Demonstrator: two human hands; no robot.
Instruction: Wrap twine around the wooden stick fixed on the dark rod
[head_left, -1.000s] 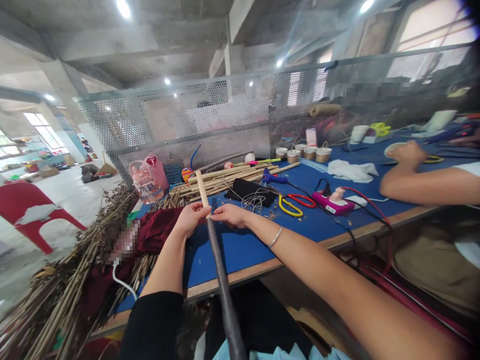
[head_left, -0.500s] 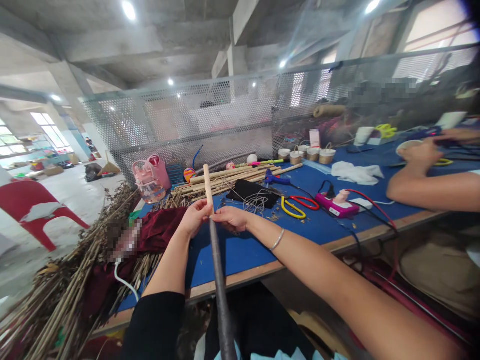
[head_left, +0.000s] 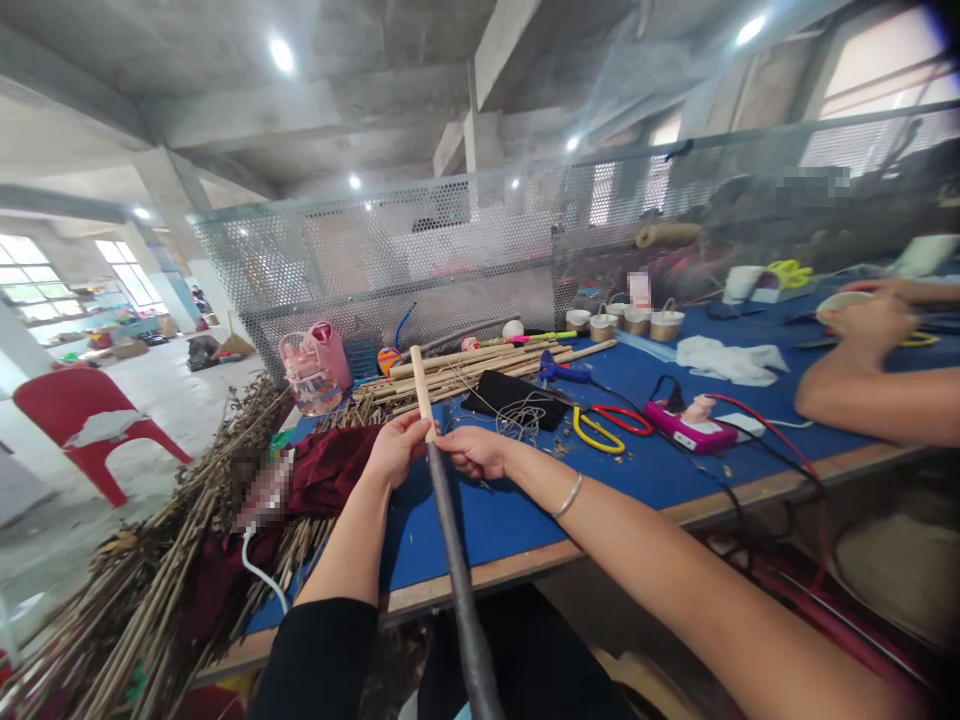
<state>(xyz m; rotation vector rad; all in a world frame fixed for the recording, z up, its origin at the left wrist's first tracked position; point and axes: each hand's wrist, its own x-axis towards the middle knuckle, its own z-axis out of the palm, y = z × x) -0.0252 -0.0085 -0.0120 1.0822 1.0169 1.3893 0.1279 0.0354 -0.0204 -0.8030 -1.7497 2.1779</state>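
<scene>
A long stick (head_left: 459, 570) slants from my lap up over the table edge. Its upper end is pale bare wood; the lower length is dark grey, as if covered or wrapped. My left hand (head_left: 399, 450) is closed around it from the left, thumb on the pale part just above the join. From the right, my right hand (head_left: 478, 453) pinches at the same join, its fingers curled under. Whether a thin strip lies between those fingertips is too small to see. Beyond my hands lie a black cloth (head_left: 510, 395) and a tangle of grey cord (head_left: 521, 418).
Pale wooden sticks (head_left: 480, 365) lie behind. To the right are scissors (head_left: 600, 430), a blue glue gun (head_left: 562, 370) and a magenta power strip (head_left: 690, 428) with cables. Dried stalks (head_left: 150, 580) and dark red cloth (head_left: 330, 468) crowd the left. A co-worker's hands (head_left: 874, 318) work far right.
The whole view has shifted slightly, so everything appears a little lower and to the right. Both my hands stay at the join on the stick, with the right fingers curled a bit more.
</scene>
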